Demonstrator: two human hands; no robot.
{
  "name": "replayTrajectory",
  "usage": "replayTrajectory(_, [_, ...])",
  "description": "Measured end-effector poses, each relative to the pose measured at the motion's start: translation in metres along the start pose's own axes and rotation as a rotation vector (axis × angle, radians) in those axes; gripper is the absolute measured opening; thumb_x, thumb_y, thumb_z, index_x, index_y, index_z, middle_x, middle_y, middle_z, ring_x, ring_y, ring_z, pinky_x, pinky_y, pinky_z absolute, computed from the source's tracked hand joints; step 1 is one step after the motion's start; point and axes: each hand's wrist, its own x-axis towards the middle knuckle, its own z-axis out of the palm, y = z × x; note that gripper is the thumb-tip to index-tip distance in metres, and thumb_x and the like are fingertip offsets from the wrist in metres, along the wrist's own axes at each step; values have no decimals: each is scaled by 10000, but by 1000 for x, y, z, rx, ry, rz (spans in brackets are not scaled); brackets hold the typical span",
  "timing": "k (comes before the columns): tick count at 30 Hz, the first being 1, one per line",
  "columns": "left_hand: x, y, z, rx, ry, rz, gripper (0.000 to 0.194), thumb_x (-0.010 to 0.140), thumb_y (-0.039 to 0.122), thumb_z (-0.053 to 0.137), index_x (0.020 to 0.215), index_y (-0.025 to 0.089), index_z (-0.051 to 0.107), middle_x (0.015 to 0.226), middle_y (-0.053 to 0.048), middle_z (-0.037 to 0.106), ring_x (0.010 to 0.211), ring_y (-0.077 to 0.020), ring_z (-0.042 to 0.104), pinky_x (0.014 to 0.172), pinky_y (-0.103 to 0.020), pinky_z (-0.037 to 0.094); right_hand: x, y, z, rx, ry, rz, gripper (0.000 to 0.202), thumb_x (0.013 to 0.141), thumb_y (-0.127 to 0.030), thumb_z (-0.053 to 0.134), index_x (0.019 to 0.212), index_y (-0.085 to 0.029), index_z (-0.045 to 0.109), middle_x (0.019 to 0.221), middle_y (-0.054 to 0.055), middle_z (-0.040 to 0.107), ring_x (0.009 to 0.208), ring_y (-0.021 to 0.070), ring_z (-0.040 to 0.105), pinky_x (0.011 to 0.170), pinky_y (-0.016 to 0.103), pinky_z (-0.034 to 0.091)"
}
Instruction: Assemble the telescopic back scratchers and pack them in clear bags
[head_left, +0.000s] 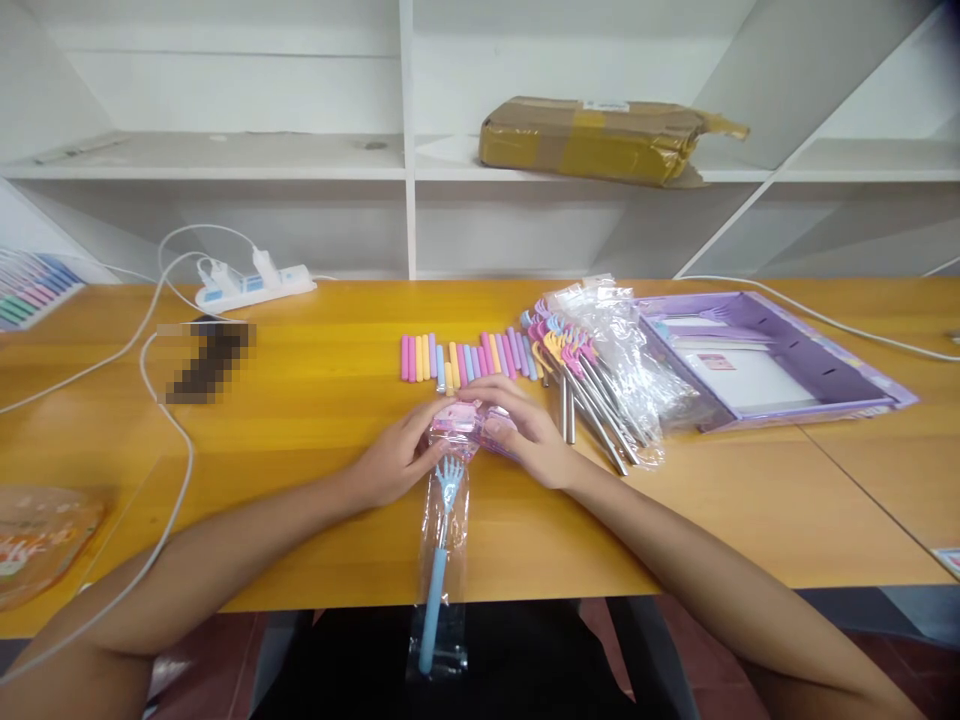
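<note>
My left hand (405,452) pinches the top of a clear plastic bag (450,520), where a pink card (455,418) shows. Inside the bag lies a blue back scratcher (433,600), claw end up, its handle hanging past the table's front edge. Fingers curled, my right hand (525,435) holds pink printed packaging (499,430) against the bag's right side. Just beyond my hands is a row of pink, yellow, blue and purple handle tubes (487,355). To their right, several scratcher heads with metal rods (600,400) are piled.
Clear plastic bags (615,330) lie beside a purple open box (795,400) at the right. A power strip (255,288) with white cables stands at the back left. A taped cardboard parcel (585,140) rests on the shelf. An orange transparent item (45,540) is at the left edge.
</note>
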Motion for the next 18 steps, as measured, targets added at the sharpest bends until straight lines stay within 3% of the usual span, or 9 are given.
replayTrajectory(4, [2, 1, 0, -9, 0, 0, 516, 1087, 410, 539, 1574, 257, 466, 1477, -138, 623, 1146, -263, 671, 1004, -424, 541, 0, 1, 1, 1, -11, 8, 346, 1099, -398, 532, 1409, -309, 656, 1327, 96, 634, 1274, 258, 620, 1124, 509, 519])
replayTrajectory(13, [1, 1, 0, -32, -21, -7, 461, 1089, 403, 531, 1525, 259, 492, 1456, -130, 627, 1103, -245, 685, 961, -410, 555, -2, 2, 0, -35, 0, 15, 354, 1096, -397, 527, 1413, -306, 654, 1327, 102, 633, 1269, 268, 622, 1117, 526, 523])
replayTrajectory(18, [1, -1, 3, -258, -11, -59, 493, 1095, 388, 538, 1559, 267, 422, 1426, -138, 653, 1173, -258, 712, 1005, -421, 562, -1, 0, 1, -54, -17, -6, 356, 1096, -379, 522, 1423, -305, 644, 1314, 105, 639, 1247, 265, 636, 1086, 505, 545])
